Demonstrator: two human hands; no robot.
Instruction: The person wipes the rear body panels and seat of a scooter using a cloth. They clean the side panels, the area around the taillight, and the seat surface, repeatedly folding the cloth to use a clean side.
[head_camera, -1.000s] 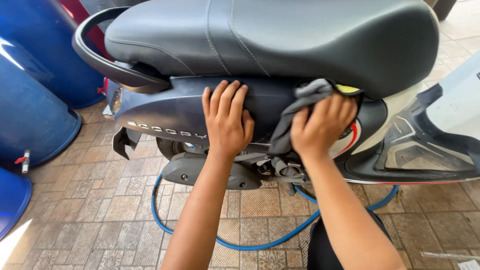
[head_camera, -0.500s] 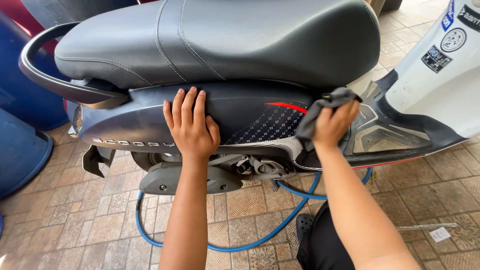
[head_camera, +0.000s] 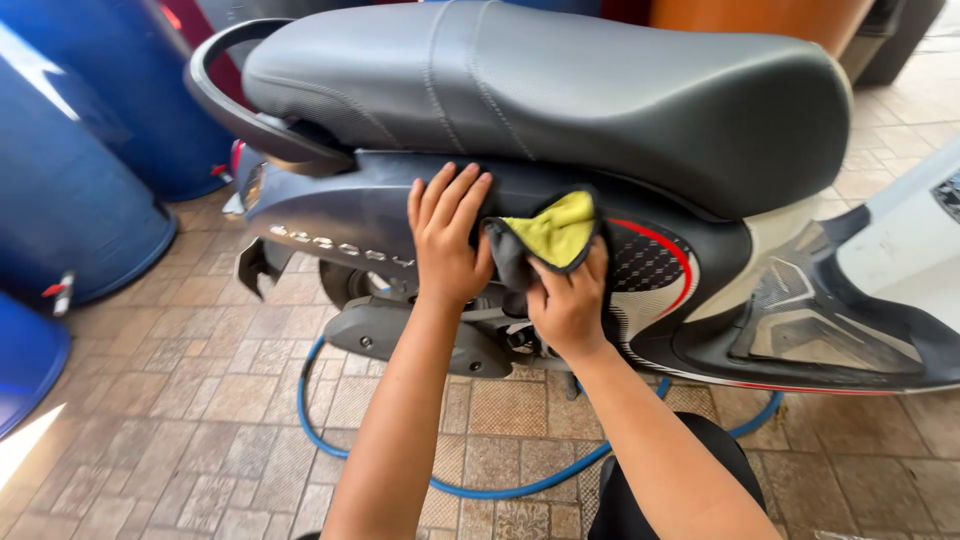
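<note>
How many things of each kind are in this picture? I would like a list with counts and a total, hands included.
Scooter: 1
Blue barrels, first, second, third, only partly seen: 3
Blue hose: 1
Grey and yellow cloth: 1
Hands, left hand flat on the panel, right hand gripping the cloth: 2
Total: 8

Right hand (head_camera: 566, 305) presses cloth (head_camera: 548, 240) against scooter panel (head_camera: 330, 215).

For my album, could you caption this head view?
Left hand braces scooter side panel; right hand wipes with cloth.
</note>
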